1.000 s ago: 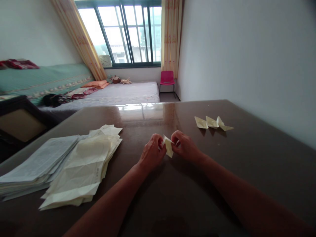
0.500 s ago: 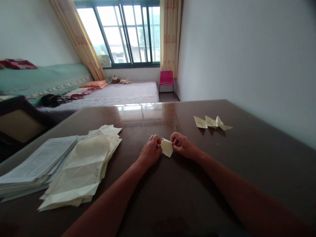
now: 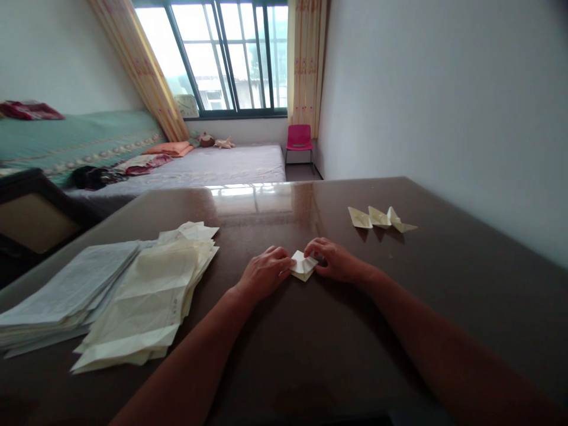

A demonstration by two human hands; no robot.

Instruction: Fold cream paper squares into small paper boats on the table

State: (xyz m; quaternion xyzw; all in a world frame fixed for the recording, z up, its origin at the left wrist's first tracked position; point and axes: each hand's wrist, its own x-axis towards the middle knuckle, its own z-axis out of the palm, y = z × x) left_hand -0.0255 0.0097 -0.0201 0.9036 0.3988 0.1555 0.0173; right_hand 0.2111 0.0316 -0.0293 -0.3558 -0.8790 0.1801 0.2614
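A small folded piece of cream paper (image 3: pixel 303 265) lies on the dark brown table (image 3: pixel 444 284) between my hands. My left hand (image 3: pixel 263 274) rests low on the table, its fingertips pinching the paper's left side. My right hand (image 3: pixel 336 261) pinches the right side, fingers curled. Both hands sit close together near the table's middle.
A stack of cream and printed paper sheets (image 3: pixel 119 290) covers the table's left part. Several small folded paper shapes (image 3: pixel 380 218) lie in a row at the right rear. Beyond the table stand a bed (image 3: pixel 208 165), a pink chair (image 3: pixel 299 139) and a window (image 3: pixel 226 56).
Both hands have lowered the folded paper from just above the table down onto its surface, and it now lies flatter between the fingertips.
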